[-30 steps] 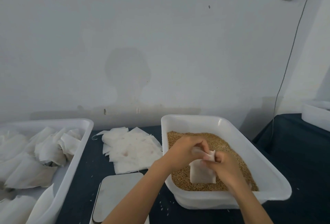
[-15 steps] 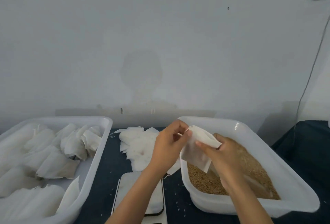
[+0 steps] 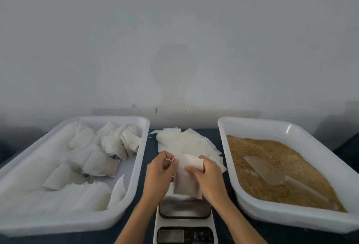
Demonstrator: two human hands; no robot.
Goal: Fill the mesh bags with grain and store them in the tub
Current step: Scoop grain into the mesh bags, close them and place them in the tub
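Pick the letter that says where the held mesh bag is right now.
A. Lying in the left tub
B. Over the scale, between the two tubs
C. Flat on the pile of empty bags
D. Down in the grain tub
B: both the left hand and the right hand hold the bag above the scale, apart from the left tub and the grain tub.

The mesh bag and both hands cover the rear of the scale, whose display is too blurred to read and whose front is cut off by the bottom edge. A clear scoop lies partly buried in the grain. The left tub runs off the frame's left edge.
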